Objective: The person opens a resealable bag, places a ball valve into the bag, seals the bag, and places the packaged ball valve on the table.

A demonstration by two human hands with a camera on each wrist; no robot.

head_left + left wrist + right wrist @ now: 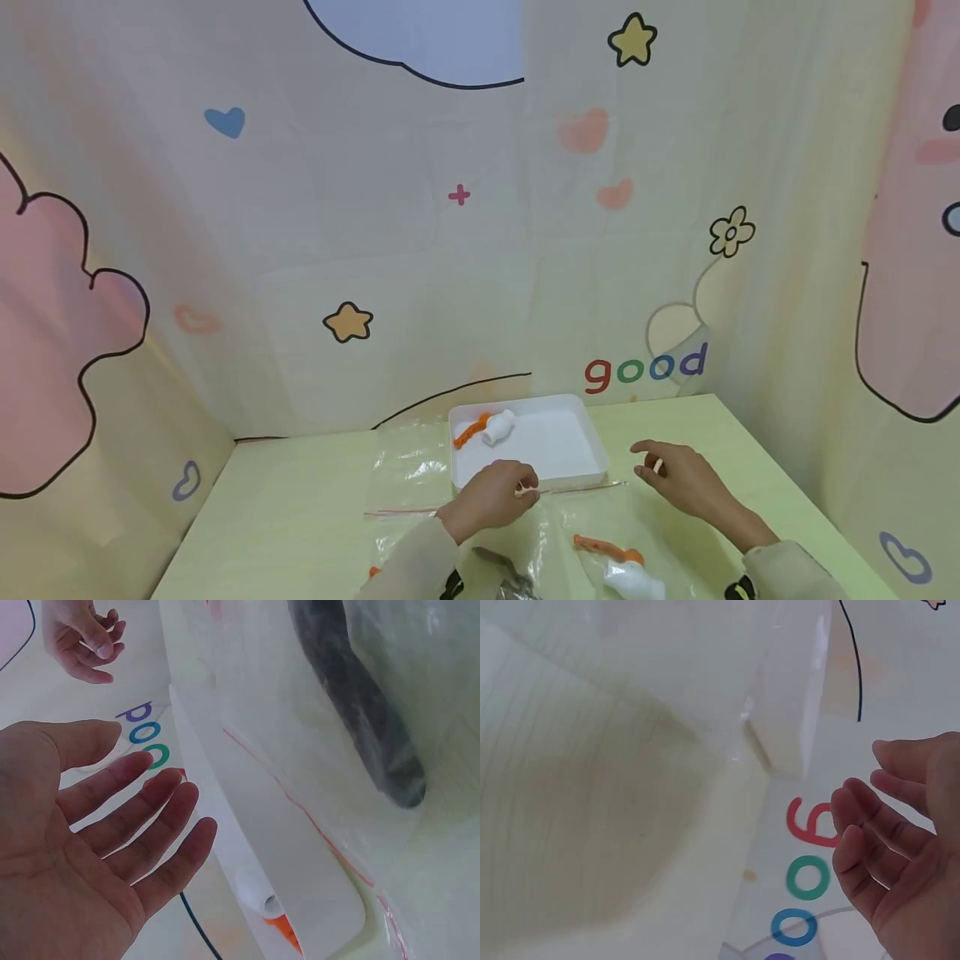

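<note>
Near the front edge of a white tray (558, 433), my left hand (491, 497) hovers with its palm bare and fingers loosely bent, as the left wrist view also shows. My right hand (686, 479) is to the right of the tray, fingers relaxed and holding nothing. Inside the tray lie a white rounded piece (498, 427) and a slim orange piece (471, 431). Below the hands, clear plastic zip bags lie on the table. One contains a dark grey strip-like piece (367, 720); another has an orange piece (609, 548) beside a white piece (633, 581).
The pale table (285, 500) meets a curtain-like backdrop (420, 250) printed with hearts, stars and the word "good". Another clear bag (408, 467) lies left of the tray. A bit of orange shows beside the left sleeve (420, 558).
</note>
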